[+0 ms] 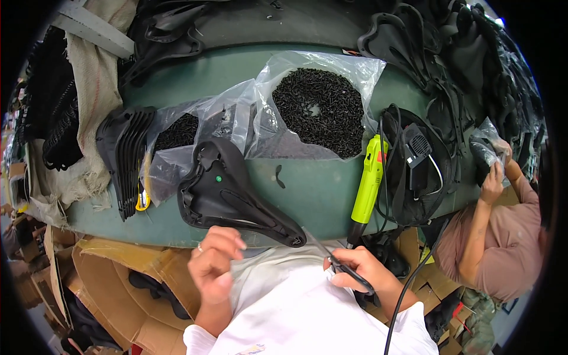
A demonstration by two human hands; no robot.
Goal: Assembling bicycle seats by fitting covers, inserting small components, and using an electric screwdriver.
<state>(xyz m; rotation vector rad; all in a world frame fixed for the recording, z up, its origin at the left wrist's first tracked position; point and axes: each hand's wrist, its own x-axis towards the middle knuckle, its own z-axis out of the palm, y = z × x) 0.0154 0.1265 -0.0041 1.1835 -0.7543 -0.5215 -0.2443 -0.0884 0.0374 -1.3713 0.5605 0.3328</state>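
A black bicycle saddle (228,192) lies on the green table, its narrow nose aimed toward me and to the right. Just in front of its edge is my left hand (214,266), fingers loosely bent, thumb apart from them, and nothing visible in it. A ring is on one finger. My right hand (364,269) grips a pair of scissors (349,272) by the black handles. Their metal blades point up and left, close to the saddle's nose. A small green dot marks the saddle.
Plastic bags of black screws (319,112) lie behind the saddle. A lime-green electric screwdriver (370,177) and a black bag with an adapter (417,151) are to the right. Stacked saddle shells (124,154) and a yellow cutter (142,200) are left. A co-worker (497,236) handles a plastic bag.
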